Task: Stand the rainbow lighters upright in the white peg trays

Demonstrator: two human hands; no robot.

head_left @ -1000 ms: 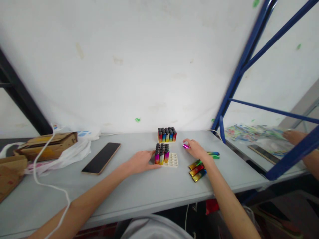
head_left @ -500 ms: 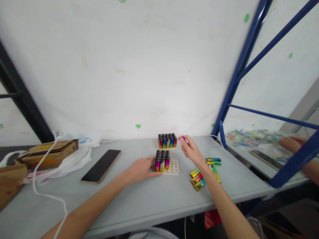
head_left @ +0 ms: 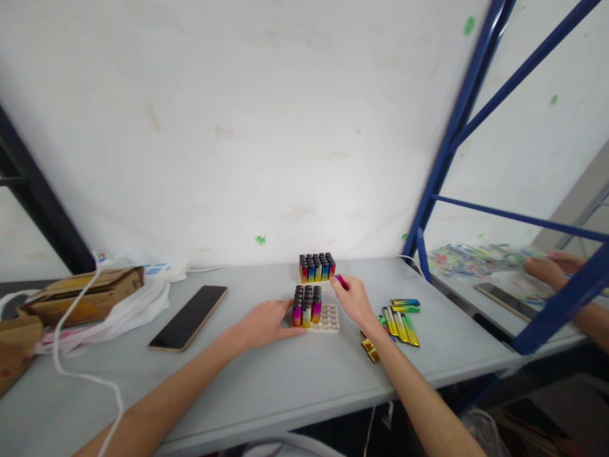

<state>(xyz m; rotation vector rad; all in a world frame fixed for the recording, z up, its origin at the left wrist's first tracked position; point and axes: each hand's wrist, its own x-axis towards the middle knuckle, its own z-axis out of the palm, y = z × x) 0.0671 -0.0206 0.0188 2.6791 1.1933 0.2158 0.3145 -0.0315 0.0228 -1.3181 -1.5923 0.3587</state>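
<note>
A white tray with round holes [head_left: 332,319] lies on the grey table, its left part filled with upright black-topped lighters [head_left: 307,308]. My left hand [head_left: 269,322] is at the left side of this tray, thumb along its front and fingers beside the lighters, steadying it. Between the fingertips of my right hand [head_left: 352,298] is a purple lighter [head_left: 341,281], held just above and behind the tray's right part. A second block of upright lighters [head_left: 317,268] stands behind, near the wall. Loose shiny lighters [head_left: 399,324] lie to the right, some hidden under my right forearm.
On the left lie a black phone [head_left: 189,317], a cardboard box [head_left: 85,295], a white plastic bag [head_left: 143,316] and a white cable [head_left: 90,376]. A blue metal frame [head_left: 440,158] stands at right; beyond it are another person's hands [head_left: 547,271] and a phone [head_left: 507,301].
My right hand has moved slightly down and left with the purple lighter, closer to the tray. My left hand stays at the tray. The view has shifted a little.
</note>
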